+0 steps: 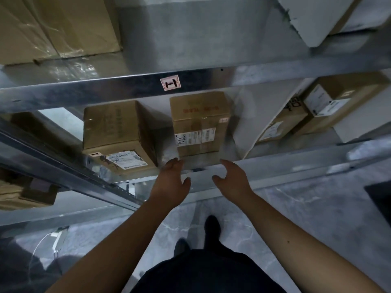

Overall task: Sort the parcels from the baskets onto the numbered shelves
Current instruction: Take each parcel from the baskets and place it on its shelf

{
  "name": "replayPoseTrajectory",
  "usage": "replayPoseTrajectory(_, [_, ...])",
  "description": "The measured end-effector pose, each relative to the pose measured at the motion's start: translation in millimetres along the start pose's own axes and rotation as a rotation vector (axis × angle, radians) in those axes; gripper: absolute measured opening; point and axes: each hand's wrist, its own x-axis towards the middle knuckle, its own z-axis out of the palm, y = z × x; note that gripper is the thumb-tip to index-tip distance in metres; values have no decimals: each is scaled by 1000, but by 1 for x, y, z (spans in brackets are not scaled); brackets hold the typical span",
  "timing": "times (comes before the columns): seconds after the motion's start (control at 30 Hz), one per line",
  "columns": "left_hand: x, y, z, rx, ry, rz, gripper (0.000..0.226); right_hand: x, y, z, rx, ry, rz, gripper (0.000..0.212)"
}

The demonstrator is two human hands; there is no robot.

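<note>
Both hands, left hand (172,178) and right hand (231,176), were held spread and empty just before the parcel (198,123) on shelf (211,172); placement judged complete, another parcel needed

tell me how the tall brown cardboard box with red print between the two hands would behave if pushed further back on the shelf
The tall brown cardboard box with red print looks stiff: flat faces, crisp edges, taped seams. It would probably slide as one piece on the smooth metal shelf. Standing taller than wide, it might tip if pushed high, so low contact seems safer. The open left hand and right hand aren't touching it.
</note>
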Motion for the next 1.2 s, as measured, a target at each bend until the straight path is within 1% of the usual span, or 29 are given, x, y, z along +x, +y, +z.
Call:
replayPoseTrajectory(0.13, [-4, 9, 0, 95, -57, 107, 63, -18, 6, 1, -125, -50, -48, 69])
replayPoseTrajectory(0.27, [-3, 25, 2, 181, -89, 236, 60, -35, 16, -14, -231, -77, -85, 72])
replayPoseTrajectory(0.43, [-5, 66, 8, 322, -146, 355, 70, -62, 33, -50, -281, -35, -22, 78])
replayPoseTrajectory(0.53, [-8, 100, 19, 325, -206, 399, 76, -79, 50, -80, -291, 12, 21, 80])
replayPoseTrajectory(0.7, [-9, 171, 60, 278, -354, 494, 78, -109, 93, -140, -256, 103, 88, 82])
replayPoseTrajectory(0.8, [-11, 223, 98, 325, -390, 578, 79, -127, 129, -181, -237, 148, 118, 81])
replayPoseTrajectory(0.93, [-22, 303, 149, 335, -427, 657, 84, -157, 182, -239, -159, 196, 184, 67])
replayPoseTrajectory(1.0, [-29, 348, 178, 344, -437, 703, 87, -169, 218, -268, -125, 224, 228, 63])
replayPoseTrajectory(1.03, [-32, 370, 191, 359, -438, 722, 86, -175, 237, -282, -122, 242, 253, 66])
replayPoseTrajectory(1.13, [-40, 429, 232, 412, -467, 744, 88, -197, 282, -323, -106, 286, 296, 86])
replayPoseTrajectory(1.17, [-41, 446, 246, 437, -487, 744, 88, -205, 296, -337, -100, 297, 311, 87])
replayPoseTrajectory(1.2, [-42, 462, 261, 467, -506, 748, 84, -213, 310, -350, -90, 311, 327, 84])
